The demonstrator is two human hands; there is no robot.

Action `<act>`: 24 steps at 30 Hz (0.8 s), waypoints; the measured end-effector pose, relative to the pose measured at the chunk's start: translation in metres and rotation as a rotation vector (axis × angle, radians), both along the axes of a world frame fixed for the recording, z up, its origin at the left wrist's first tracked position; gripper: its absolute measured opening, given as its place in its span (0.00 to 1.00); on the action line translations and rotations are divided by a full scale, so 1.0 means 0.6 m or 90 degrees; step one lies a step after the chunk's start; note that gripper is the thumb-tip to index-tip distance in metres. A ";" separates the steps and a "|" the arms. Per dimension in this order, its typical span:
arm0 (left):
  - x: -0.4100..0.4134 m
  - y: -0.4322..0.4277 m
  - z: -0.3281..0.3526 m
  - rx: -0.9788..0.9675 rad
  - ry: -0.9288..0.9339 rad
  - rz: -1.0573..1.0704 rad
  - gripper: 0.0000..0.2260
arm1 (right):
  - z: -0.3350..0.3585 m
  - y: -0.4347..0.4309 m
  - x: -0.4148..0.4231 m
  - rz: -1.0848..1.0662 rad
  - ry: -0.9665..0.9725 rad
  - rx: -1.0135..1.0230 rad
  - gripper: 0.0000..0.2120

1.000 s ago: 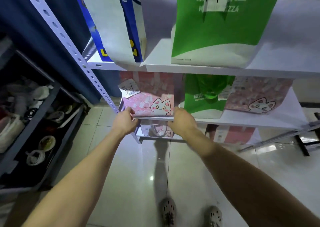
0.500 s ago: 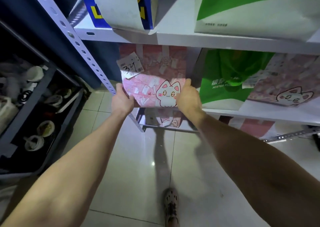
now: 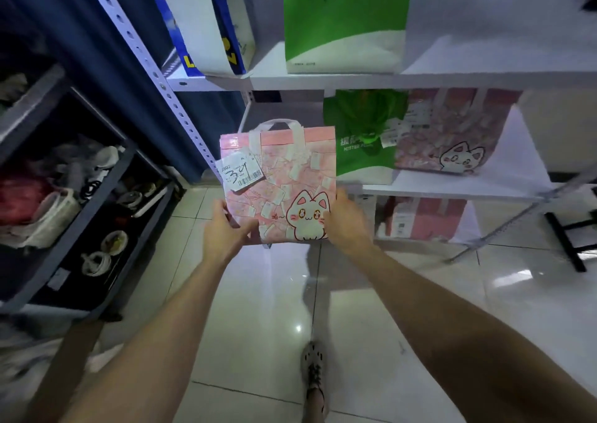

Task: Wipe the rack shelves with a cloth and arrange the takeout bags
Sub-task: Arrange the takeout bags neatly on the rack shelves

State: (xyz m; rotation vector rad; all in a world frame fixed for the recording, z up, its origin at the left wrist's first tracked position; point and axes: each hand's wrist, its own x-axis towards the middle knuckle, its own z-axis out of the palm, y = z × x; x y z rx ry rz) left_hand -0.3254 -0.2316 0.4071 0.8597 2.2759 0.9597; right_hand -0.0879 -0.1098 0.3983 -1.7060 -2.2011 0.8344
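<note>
ok so the pink cat bag [image 3: 284, 177] tagged 34 was on the middle shelf [image 3: 452, 187] 1 s ago, now I've pulled it clear, left hand [image 3: 226, 230] and right hand [image 3: 348, 224] gripping its bottom corners, so that spot should be wipeable.

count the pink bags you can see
3. One pink bag gripped by the left hand and right hand; one on the middle shelf beside the green bag; one on the lowest shelf, partly hidden. More may be hidden.

Pink cat bag [image 3: 284, 180] between left hand [image 3: 224, 232] and right hand [image 3: 347, 224].
</note>
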 end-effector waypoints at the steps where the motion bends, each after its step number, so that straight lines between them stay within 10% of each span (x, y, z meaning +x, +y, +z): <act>1: 0.032 -0.017 0.012 0.010 -0.024 0.000 0.25 | 0.011 -0.023 0.036 -0.009 0.020 -0.010 0.14; 24: 0.467 0.338 0.359 0.318 0.026 -0.295 0.19 | 0.382 0.178 0.517 -0.280 0.229 0.254 0.21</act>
